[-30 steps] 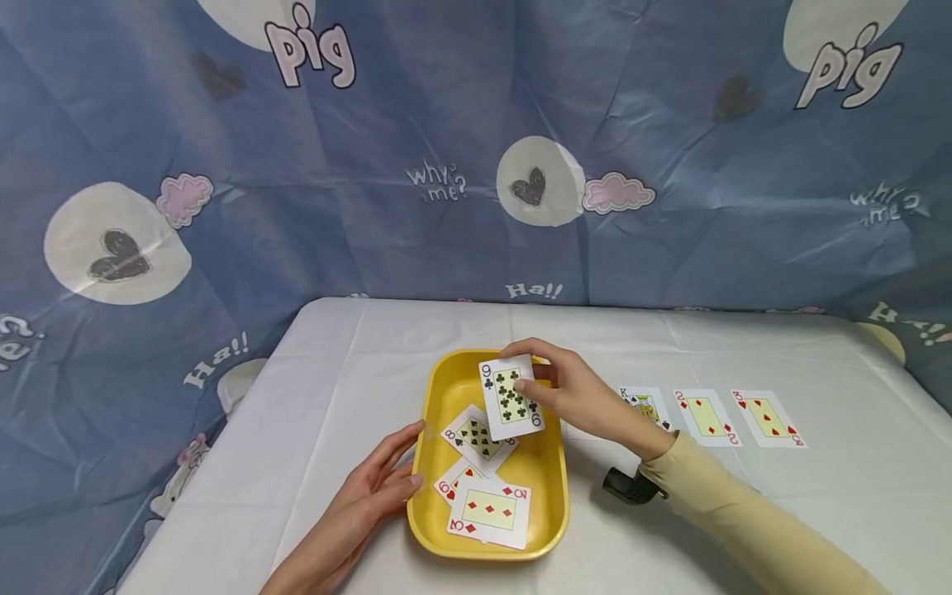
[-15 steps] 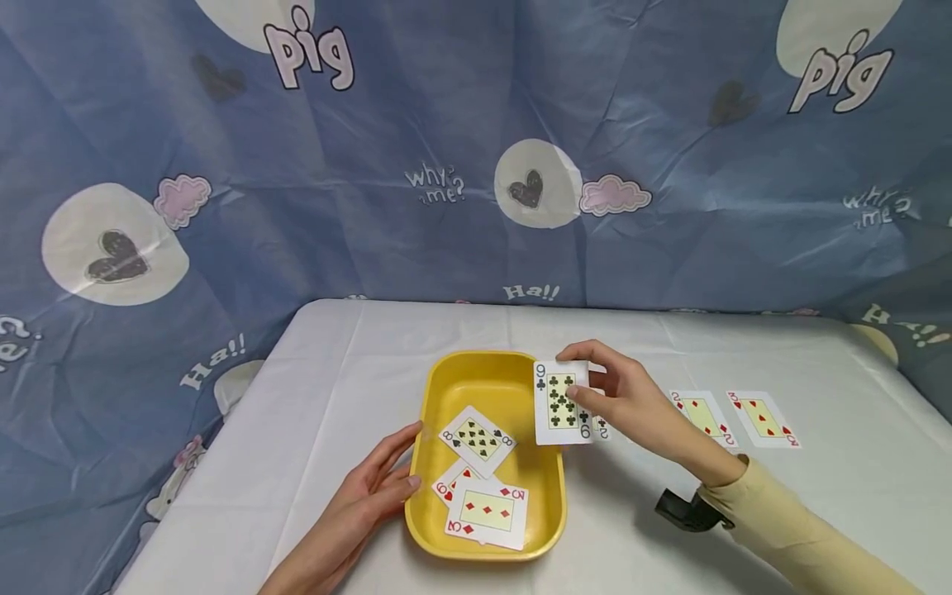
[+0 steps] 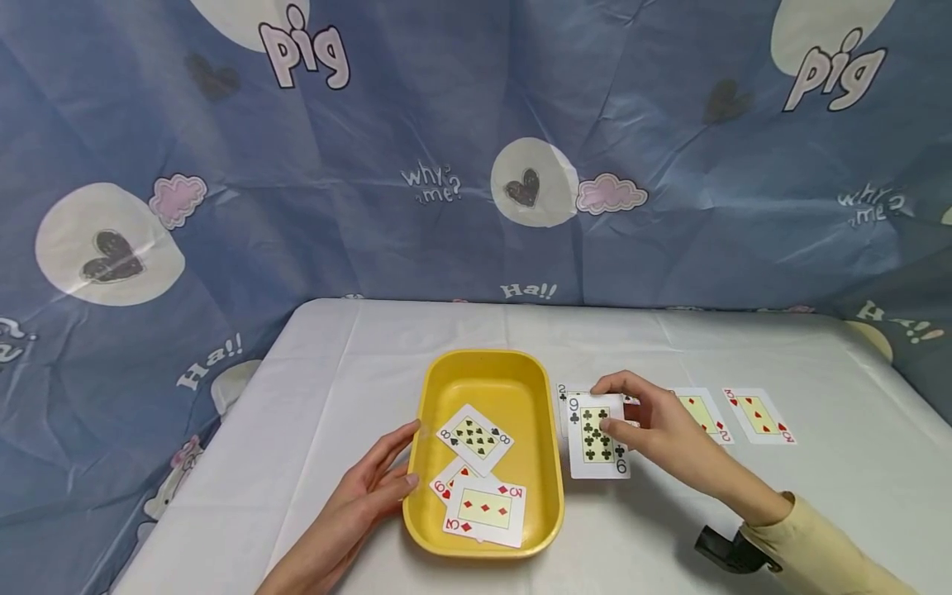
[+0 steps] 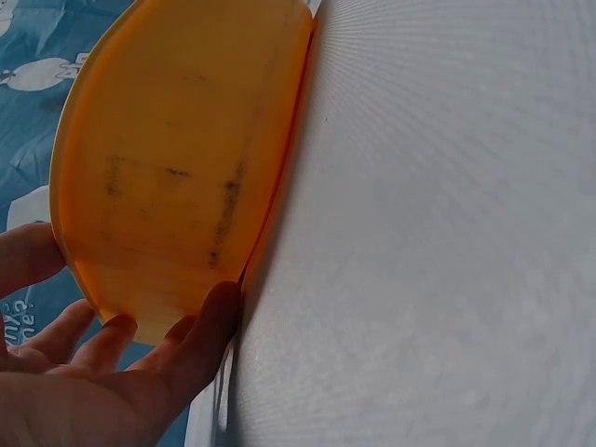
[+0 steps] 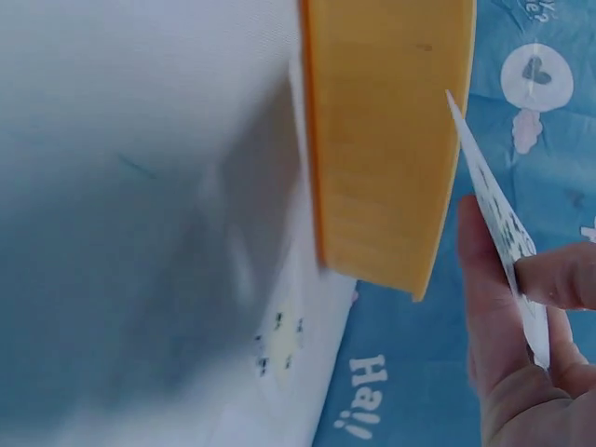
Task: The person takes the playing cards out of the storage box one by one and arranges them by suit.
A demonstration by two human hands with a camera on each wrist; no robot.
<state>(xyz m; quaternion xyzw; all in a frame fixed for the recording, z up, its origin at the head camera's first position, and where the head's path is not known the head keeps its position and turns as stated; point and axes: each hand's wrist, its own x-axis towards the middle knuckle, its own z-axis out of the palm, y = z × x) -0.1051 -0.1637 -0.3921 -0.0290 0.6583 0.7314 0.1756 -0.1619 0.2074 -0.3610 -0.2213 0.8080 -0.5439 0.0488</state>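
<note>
My right hand (image 3: pixel 673 434) pinches a nine of clubs playing card (image 3: pixel 591 405) between thumb and fingers, face up. The card is just right of a yellow tray (image 3: pixel 476 380), tilted in the right wrist view (image 5: pixel 494 200). It overlaps a two of clubs (image 3: pixel 562 401) on the table. My left hand (image 3: pixel 372 483) touches the tray's left side, its fingers extended along the wall in the left wrist view (image 4: pixel 163 363). Inside the tray lie an eight of spades (image 3: pixel 476 440), a partly covered heart card (image 3: pixel 449 482) and a three of diamonds (image 3: pixel 484 508).
To the right, a two of diamonds (image 3: pixel 699 409) and a heart card (image 3: pixel 760 416) lie face up in a row. A card corner (image 3: pixel 630 400) shows behind my right hand. White cloth (image 3: pixel 357 372) covers the table; a blue printed curtain (image 3: pixel 416 240) hangs behind.
My right hand has carried the nine of clubs from over the tray, rightward past its rim and then toward me. My left hand has stayed at the tray's side.
</note>
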